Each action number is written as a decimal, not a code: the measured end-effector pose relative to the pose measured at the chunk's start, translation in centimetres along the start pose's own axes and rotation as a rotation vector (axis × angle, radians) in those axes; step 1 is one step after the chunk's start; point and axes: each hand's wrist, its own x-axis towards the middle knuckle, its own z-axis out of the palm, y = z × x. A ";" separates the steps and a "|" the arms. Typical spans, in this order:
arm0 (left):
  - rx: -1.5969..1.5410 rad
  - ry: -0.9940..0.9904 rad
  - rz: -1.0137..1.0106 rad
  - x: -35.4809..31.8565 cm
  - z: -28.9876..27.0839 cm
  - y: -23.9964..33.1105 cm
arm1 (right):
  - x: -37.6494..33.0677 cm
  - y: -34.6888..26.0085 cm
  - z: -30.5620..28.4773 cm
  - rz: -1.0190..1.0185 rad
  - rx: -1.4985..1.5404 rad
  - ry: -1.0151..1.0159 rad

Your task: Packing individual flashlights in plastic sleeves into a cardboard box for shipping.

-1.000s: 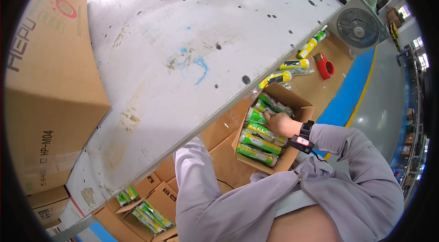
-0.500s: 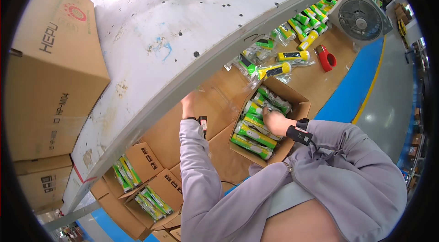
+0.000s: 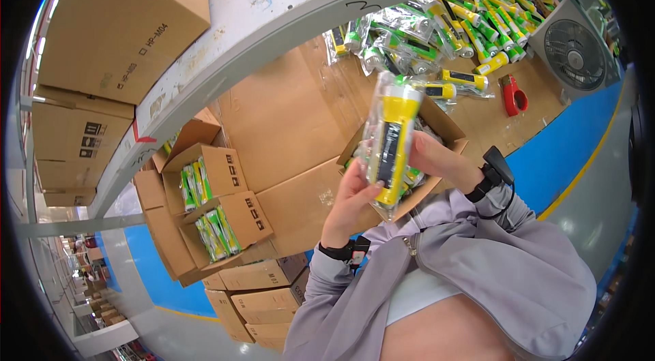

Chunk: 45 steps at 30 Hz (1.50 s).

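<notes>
Torch [image 3: 394,139], yellow with a black strip, sealed in a clear bag, held upright in front of the person's chest, above the open carton [image 3: 447,130] on the floor. Left hand [image 3: 353,197] grasps the bag from below and behind, thumb on its lower front. Right hand [image 3: 431,155] closes round it from the other side, fingers wrapped on the bag's right edge. Both wrists carry black bands.

Carton under the hands holds more bagged torches with green and yellow bodies; it sits on flattened cardboard [image 3: 286,115] spread over the floor. Loose heap of the same bagged torches [image 3: 437,27] lies further out on that cardboard, near the white table [image 3: 286,0] edge. Red tape dispenser [image 3: 513,95] just right of the heap, grey fan [image 3: 574,54] beyond it at the blue floor strip.

Two smaller open boxes [image 3: 211,204] of green packs stand at the person's left, below the table edge. Closed brown box [image 3: 123,20] sits on the table's left end.
</notes>
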 end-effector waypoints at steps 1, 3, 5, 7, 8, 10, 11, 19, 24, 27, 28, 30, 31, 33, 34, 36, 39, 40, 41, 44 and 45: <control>0.071 0.025 0.011 -0.6 1.6 -0.6 | -0.4 -0.9 2.4 -0.005 -0.028 -0.025; 0.240 0.126 0.107 -0.6 4.2 -2.4 | -1.3 -1.8 4.1 0.073 -0.024 0.137; 0.654 0.159 -0.086 -1.0 5.6 -2.2 | -1.8 -1.2 2.7 0.126 -0.113 0.238; 1.190 0.193 -0.161 -1.3 6.4 -3.8 | -2.5 -0.3 1.0 0.176 -0.201 0.342; 1.188 0.196 -0.159 -1.8 6.5 -5.1 | -2.8 0.4 -0.1 0.059 -0.410 0.352; 1.198 -0.039 -0.105 -1.9 7.2 -5.9 | -3.3 0.7 -1.7 -0.176 -0.823 0.363; 1.234 -0.271 -0.132 -1.9 7.3 -5.3 | -3.5 -0.9 -2.3 -0.083 -1.166 0.338; 1.158 -0.011 0.084 -1.6 5.7 -3.3 | 4.1 -6.7 -6.6 0.839 -1.747 -0.031; 0.975 0.374 0.130 -3.0 2.1 -2.3 | 4.9 -6.8 -5.7 0.782 -1.709 -0.150; 0.968 0.533 0.176 -3.6 0.2 -2.0 | 3.7 -7.0 -3.0 0.612 -2.107 -0.491; 0.916 0.614 0.195 -3.6 -0.4 -1.9 | 2.8 -7.5 -2.2 0.420 -2.302 -0.696; 0.910 0.633 0.141 -3.5 -1.8 -1.7 | 1.9 -6.6 -2.9 0.027 -2.619 -0.917; 1.014 0.673 0.194 -3.2 -2.4 -1.4 | 1.7 -5.7 -4.1 -0.161 -2.727 -0.990; 1.105 0.703 0.205 -2.4 -3.7 -1.2 | 2.7 -5.3 -5.8 -0.291 -2.603 -1.137; 1.104 0.691 0.210 -1.8 -4.6 -1.5 | 3.2 -5.3 -6.5 -0.419 -2.462 -1.280; 0.844 0.693 0.189 0.0 -7.1 -2.2 | 4.6 -3.7 -9.3 -0.459 -2.352 -1.371; 0.675 0.493 0.042 2.4 -11.0 -0.6 | 5.9 -2.5 -10.3 -0.535 -2.076 -1.559; 0.554 0.369 -0.024 3.4 -11.9 0.1 | 6.0 -2.6 -10.5 -0.526 -2.081 -1.552; 0.592 0.267 -0.156 4.2 -12.8 0.8 | 6.0 -2.8 -10.8 -0.549 -2.041 -1.511; 0.620 0.043 -0.382 7.5 -16.6 0.7 | 5.1 -4.7 -9.5 -0.627 -2.109 -1.380; 0.650 -0.072 -0.455 9.0 -16.7 0.6 | 4.0 -5.8 -8.7 -0.559 -2.157 -1.165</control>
